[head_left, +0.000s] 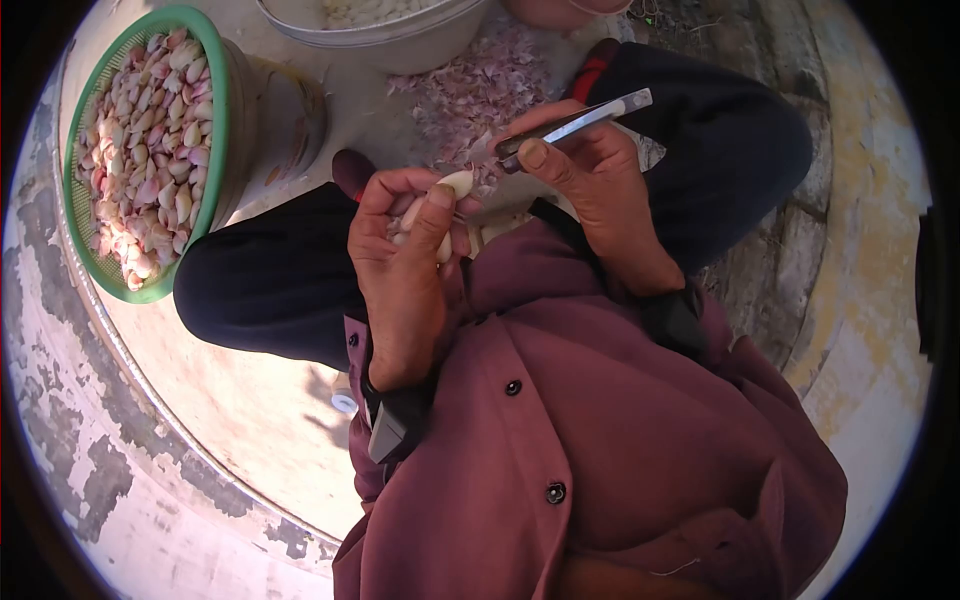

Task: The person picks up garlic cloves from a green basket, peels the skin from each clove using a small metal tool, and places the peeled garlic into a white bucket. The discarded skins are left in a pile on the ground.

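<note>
Biggest thing first: a green-rimmed basket point(222, 110) off to the left, loaded with garlic point(150, 150) with skins on. Then a wide bowl point(425, 40) up top with pale bits in it, cut off by the frame edge. Loose skins point(500, 80) litter the ground between the feet. Next down is what looks like a knife point(598, 113), and smallest is the pale clove point(460, 183) up at the left fingertips, in front of the lap.

I'd guess the clove is next to weightless — firm, probably slick where it's bare, and easy to nick. Best grip is likely across the fat sides, tips free.

Left hand point(405, 260): palm up, thumb and fingers pinching that clove, more cloves point(445, 248) tucked in the curled fingers. Right hand point(595, 180): thumb pressed on the knife, fingers behind it — blade pointing up and away to the right, apart from the clove.
</note>
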Tool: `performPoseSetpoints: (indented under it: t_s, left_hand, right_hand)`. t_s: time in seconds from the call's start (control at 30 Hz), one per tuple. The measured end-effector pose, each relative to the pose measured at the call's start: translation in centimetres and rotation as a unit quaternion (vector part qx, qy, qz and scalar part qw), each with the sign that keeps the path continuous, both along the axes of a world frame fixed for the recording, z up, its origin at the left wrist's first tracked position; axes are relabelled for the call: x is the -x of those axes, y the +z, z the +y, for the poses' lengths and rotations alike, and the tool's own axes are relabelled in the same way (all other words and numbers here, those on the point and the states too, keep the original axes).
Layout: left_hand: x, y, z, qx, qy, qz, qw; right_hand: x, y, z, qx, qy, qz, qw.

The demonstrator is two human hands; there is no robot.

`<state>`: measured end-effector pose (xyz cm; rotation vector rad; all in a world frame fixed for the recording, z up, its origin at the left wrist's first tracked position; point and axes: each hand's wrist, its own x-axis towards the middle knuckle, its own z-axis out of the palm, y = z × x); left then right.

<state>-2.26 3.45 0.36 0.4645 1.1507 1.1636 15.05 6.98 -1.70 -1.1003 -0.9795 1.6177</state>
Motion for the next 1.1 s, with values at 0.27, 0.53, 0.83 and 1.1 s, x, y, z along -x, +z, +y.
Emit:
performPoseSetpoints:
  t_s: [0.27,0.53,0.83,1.1]
  left_hand:
    - [-0.7,0.7,-0.3,0.001,-0.031,0.037,0.999]
    - [-0.4,-0.2,-0.3,-0.018,-0.033,-0.085,0.996]
    - [-0.4,-1.3,0.0,-0.031,0.027,-0.069,0.997]
    - [-0.6,-0.4,-0.1,0.033,-0.003,0.004,0.999]
  right_hand:
    - [0.2,0.5,-0.7,0.023,0.025,0.037,0.999]
    - [0.4,0.9,-1.0,0.100,0.011,0.140,0.985]
    - [0.8,1.0,-0.8,0.058,-0.002,0.112,0.992]
    - [1.6,0.0,-0.9,-0.028,-0.022,0.049,0.998]
